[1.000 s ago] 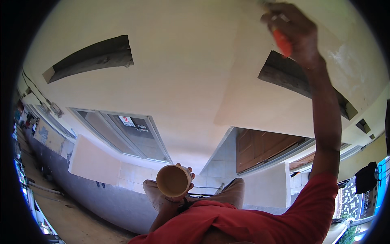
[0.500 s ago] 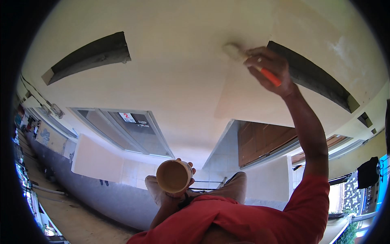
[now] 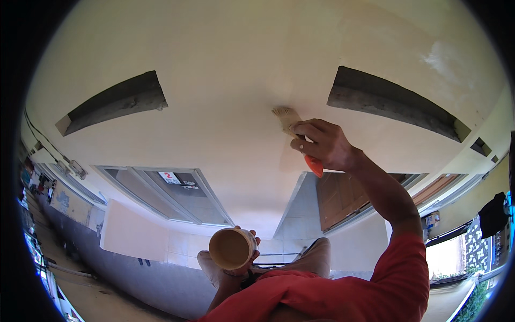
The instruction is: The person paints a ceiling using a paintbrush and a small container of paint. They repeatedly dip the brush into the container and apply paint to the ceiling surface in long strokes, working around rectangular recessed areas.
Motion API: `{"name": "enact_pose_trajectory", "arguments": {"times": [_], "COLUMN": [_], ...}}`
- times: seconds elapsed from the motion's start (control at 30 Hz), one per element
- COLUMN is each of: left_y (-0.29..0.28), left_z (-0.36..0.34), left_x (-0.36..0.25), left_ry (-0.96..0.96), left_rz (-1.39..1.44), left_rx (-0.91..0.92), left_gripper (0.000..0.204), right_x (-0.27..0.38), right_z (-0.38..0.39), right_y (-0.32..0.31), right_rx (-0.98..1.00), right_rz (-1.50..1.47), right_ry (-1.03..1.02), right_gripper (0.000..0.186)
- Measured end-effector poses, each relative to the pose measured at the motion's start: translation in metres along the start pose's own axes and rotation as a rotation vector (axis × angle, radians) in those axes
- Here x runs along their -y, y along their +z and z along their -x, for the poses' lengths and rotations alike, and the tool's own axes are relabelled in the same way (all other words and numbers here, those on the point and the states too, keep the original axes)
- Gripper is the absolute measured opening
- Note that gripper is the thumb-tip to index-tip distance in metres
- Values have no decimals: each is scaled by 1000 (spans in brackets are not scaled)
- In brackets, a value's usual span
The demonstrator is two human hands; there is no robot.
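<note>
Raised against the cream wall, my right hand grips a flat paintbrush with an orange-red handle end. Its pale bristles touch the wall and fan out, tips toward the upper left. Low in front of my body, my left hand is wrapped round a round tub. Beige paint shows inside the tub, its mouth facing up toward me. The palm and most of the left fingers are hidden behind it.
Two dark slots, a left one and a right one, open in the wall. Lower down are a grey-framed window and a brown wooden door. Cables run to a socket box at left. A dark cloth hangs at right.
My right hand has come down and a little left with the brush, whose bristles now show sharply. The tub stays in my left hand. The view has shifted slightly upward.
</note>
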State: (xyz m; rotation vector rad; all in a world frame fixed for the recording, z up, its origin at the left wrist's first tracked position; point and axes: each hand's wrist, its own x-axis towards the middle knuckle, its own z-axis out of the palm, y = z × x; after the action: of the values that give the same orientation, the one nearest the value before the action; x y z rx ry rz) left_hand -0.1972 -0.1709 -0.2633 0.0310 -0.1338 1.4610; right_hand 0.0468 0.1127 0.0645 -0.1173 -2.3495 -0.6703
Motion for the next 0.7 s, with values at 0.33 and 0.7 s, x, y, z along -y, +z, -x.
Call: {"name": "enact_pose_trajectory", "arguments": {"times": [0.33, 0.7], "left_y": [5, -6], "left_z": [0, 4], "left_x": [-1, -5], "left_ry": [-63, -109], "left_rz": [106, 98], "left_rx": [10, 7], "left_gripper": [63, 58], "right_x": [-148, -139], "right_z": [-58, -61], "right_y": [-141, -145], "right_rx": [-258, -462], "right_rz": [-357, 605], "right_ry": [552, 161], "right_gripper": [17, 23]}}
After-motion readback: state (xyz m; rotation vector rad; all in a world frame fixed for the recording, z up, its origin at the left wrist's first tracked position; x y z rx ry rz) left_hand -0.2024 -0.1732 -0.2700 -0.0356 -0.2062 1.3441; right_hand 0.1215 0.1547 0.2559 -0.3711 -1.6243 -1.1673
